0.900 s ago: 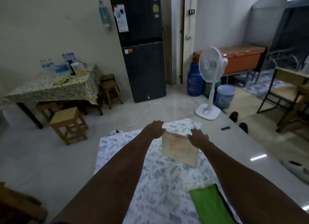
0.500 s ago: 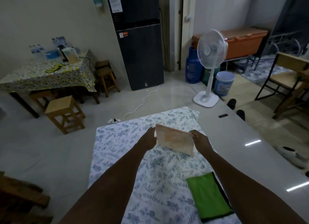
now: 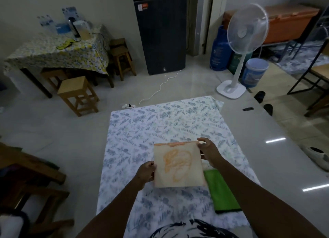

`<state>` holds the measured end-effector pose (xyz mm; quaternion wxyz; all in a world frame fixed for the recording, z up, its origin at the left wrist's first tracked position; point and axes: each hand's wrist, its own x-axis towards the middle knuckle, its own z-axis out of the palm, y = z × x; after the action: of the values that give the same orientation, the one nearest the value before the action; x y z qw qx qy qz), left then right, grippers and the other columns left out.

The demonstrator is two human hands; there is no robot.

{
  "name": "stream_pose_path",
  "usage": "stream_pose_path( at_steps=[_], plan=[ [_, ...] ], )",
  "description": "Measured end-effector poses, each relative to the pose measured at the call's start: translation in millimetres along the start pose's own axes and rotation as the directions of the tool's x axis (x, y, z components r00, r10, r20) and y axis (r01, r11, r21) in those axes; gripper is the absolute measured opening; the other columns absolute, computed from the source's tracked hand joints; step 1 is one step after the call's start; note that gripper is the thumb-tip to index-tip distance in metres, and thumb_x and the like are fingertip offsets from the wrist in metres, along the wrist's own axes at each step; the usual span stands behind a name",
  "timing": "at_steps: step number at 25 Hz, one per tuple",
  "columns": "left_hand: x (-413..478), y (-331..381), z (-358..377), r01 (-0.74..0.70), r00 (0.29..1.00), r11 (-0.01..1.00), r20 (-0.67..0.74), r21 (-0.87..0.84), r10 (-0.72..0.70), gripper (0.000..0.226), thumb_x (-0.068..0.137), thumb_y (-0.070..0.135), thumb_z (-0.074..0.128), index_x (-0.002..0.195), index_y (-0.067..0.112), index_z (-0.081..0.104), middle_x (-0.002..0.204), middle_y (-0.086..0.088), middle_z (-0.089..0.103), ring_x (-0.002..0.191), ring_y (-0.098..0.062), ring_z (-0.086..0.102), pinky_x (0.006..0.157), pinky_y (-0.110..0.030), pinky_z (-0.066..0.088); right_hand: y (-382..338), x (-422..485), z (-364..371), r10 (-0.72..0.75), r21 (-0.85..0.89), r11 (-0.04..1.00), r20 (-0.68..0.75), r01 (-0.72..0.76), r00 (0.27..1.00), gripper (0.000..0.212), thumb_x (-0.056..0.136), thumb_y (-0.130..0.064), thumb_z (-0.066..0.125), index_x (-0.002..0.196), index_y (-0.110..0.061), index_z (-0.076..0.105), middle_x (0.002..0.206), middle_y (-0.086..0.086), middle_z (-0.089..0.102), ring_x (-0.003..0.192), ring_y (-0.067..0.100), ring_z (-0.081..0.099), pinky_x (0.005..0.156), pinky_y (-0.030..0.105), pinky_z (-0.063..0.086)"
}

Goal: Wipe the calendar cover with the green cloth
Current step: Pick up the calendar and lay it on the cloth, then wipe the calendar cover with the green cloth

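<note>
The calendar (image 3: 178, 164) is a pale square with orange drawing on its cover. It is held face up above the floral sheet (image 3: 160, 124) spread on the floor. My left hand (image 3: 145, 173) grips its lower left edge. My right hand (image 3: 208, 151) grips its upper right corner. The green cloth (image 3: 222, 191) lies folded flat on the sheet, just right of the calendar, below my right forearm; neither hand touches it.
A standing fan (image 3: 243, 42), blue bucket (image 3: 254, 72) and gas cylinder (image 3: 219, 49) stand at the back right. A dark fridge (image 3: 160, 33), wooden stools (image 3: 76, 93) and a covered table (image 3: 53, 54) are at the back left. A white cord (image 3: 160, 88) runs across the floor.
Both hands have drawn the calendar back toward me and tilted it flat, cover up. The view has dipped downward, so the green cloth now sits beside the calendar.
</note>
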<state>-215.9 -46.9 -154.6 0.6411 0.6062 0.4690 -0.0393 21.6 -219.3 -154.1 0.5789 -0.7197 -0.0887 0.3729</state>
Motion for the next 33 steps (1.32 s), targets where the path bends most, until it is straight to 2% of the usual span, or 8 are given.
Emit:
stream_pose_path(
  at_steps=[3,8,12,17,22,27,31,33],
  plan=[
    [0,-37,1,0.029,0.997,1.0,-0.076,-0.002,-0.029,0.023,0.1,0.022,0.05,0.111,0.008,0.065,0.096,-0.009,0.069,0.078,-0.02,0.066,0.056,-0.023,0.053,41,-3,14,0.013,-0.167,0.986,-0.016,-0.016,1.0,0.034,0.093,-0.009,0.056,0.126,-0.009,0.051,0.101,0.016,0.063,0.081,0.03,0.061,0.069,0.039,0.051],
    [9,-66,5,0.02,0.987,0.969,-0.157,0.245,0.019,0.025,0.095,0.022,0.055,0.108,0.008,0.071,0.098,-0.017,0.074,0.091,-0.034,0.069,0.085,-0.049,0.056,88,-24,10,-0.186,-0.469,0.869,-0.011,0.159,0.983,0.047,0.09,-0.031,0.055,0.13,-0.007,0.053,0.126,0.016,0.06,0.099,0.029,0.063,0.083,0.043,0.053],
    [-5,-64,17,-0.001,0.948,0.908,-0.29,0.419,0.135,0.024,0.092,0.021,0.06,0.107,0.008,0.072,0.107,-0.011,0.073,0.1,-0.026,0.066,0.086,-0.03,0.047,110,-58,-19,-0.453,-0.843,0.513,-0.106,0.161,0.885,0.041,0.08,-0.024,0.07,0.121,-0.022,0.061,0.128,0.019,0.057,0.111,0.037,0.055,0.089,0.049,0.047],
    [-6,-66,15,-0.102,0.953,0.699,-0.131,0.708,0.273,0.065,0.079,0.028,0.075,0.136,0.009,0.049,0.143,-0.013,0.049,0.13,-0.029,0.048,0.106,-0.036,0.04,155,-92,-55,-0.262,-0.982,0.184,-0.089,-0.041,0.961,0.063,0.083,-0.058,0.057,0.14,-0.04,0.038,0.152,0.018,0.032,0.134,0.047,0.031,0.093,0.067,0.035],
    [-5,-71,2,-0.223,0.968,0.429,0.146,0.875,0.204,0.119,0.07,0.05,0.078,0.156,0.015,0.003,0.166,0.002,-0.008,0.151,-0.028,0.005,0.118,-0.049,0.029,131,-78,-54,-0.353,-0.931,0.354,-0.045,0.089,0.935,0.039,0.082,-0.001,0.06,0.119,-0.012,0.063,0.124,0.022,0.055,0.093,0.04,0.047,0.069,0.046,0.048],
    [-4,-62,2,-0.227,0.974,0.278,0.213,0.933,0.08,0.129,0.065,0.058,0.077,0.155,0.013,-0.004,0.166,0.001,-0.008,0.152,-0.031,-0.001,0.119,-0.055,0.025,87,-59,-5,-0.584,-0.876,0.305,0.138,0.374,0.8,0.034,0.082,-0.005,0.049,0.113,-0.002,0.064,0.11,0.023,0.064,0.096,0.033,0.054,0.07,0.044,0.05],
    [-2,-61,4,-0.184,0.982,0.2,0.17,0.962,0.085,0.129,0.063,0.056,0.08,0.155,0.015,-0.001,0.166,0.001,-0.003,0.151,-0.035,0.006,0.12,-0.058,0.02,80,-46,42,-0.251,-0.858,0.467,0.103,0.214,0.962,0.054,0.088,0.003,0.052,0.137,-0.017,0.046,0.138,0.016,0.042,0.109,0.032,0.048,0.089,0.041,0.051],
    [-1,-63,8,-0.156,0.987,0.196,0.144,0.968,0.075,0.127,0.065,0.051,0.081,0.155,0.016,-0.002,0.166,0.001,-0.005,0.151,-0.036,0.004,0.12,-0.059,0.015,99,-70,48,-0.271,-0.849,0.457,0.151,0.265,0.951,0.051,0.084,-0.002,0.064,0.131,-0.017,0.05,0.129,0.016,0.05,0.103,0.03,0.057,0.084,0.041,0.056]
  ],
)
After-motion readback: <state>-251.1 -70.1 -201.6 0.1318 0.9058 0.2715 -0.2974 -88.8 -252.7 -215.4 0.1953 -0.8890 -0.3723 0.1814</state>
